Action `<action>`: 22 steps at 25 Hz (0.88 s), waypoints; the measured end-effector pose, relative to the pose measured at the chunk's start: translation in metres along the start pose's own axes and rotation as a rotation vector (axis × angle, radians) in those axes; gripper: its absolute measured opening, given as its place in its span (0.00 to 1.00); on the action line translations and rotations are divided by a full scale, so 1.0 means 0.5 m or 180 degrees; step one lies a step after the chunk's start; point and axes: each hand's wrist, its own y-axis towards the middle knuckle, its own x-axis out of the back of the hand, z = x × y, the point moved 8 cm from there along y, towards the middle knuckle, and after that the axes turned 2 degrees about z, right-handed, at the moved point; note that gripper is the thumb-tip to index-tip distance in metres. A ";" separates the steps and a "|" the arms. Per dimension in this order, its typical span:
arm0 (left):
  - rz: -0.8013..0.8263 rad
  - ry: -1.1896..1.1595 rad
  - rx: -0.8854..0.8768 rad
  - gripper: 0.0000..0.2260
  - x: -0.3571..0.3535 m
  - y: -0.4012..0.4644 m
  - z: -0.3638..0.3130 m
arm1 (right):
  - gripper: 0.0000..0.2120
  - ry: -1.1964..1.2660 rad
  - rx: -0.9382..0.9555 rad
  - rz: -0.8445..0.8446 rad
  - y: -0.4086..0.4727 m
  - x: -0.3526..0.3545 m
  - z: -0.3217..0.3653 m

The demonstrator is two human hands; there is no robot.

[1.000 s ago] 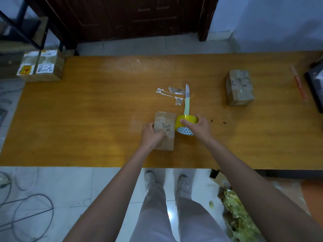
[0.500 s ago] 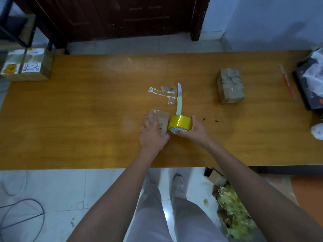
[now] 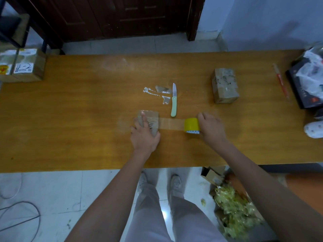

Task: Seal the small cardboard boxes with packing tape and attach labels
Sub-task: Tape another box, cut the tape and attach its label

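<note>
A small brown cardboard box [image 3: 153, 119] lies near the middle of the wooden table [image 3: 78, 110]. My left hand [image 3: 144, 135] presses down on it with fingers stretched flat over its top. My right hand [image 3: 210, 127] grips a yellow roll of packing tape [image 3: 191, 125] to the right of the box. A clear strip of tape [image 3: 172, 123] stretches from the box to the roll. A second taped box [image 3: 224, 84] sits farther right. A knife with a pale green handle [image 3: 173, 102] lies just behind the strip.
Torn tape scraps [image 3: 160, 93] lie beside the knife. Two labelled boxes [image 3: 21, 65] stand at the table's far left corner. A red pen [image 3: 281, 81], a black box [image 3: 304, 88] and a white plastic bag [image 3: 312, 74] are at the right edge. Crumpled tape waste [image 3: 234, 206] fills a carton on the floor.
My right hand has pulled the tape roll away to the right, drawing out a strip from the box. My left hand has stayed pressed on the box.
</note>
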 end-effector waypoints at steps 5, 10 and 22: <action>-0.0099 -0.0102 0.0182 0.45 -0.002 -0.003 0.018 | 0.17 -0.0368 -0.0441 -0.0086 -0.007 0.010 -0.084; -0.0145 -0.0122 0.0259 0.45 0.002 -0.006 0.022 | 0.17 -0.0402 -0.0307 -0.0147 -0.002 0.011 -0.101; 0.0140 -0.1769 0.0390 0.56 0.012 -0.036 0.073 | 0.22 0.0551 -0.0403 -0.0324 -0.010 -0.007 -0.150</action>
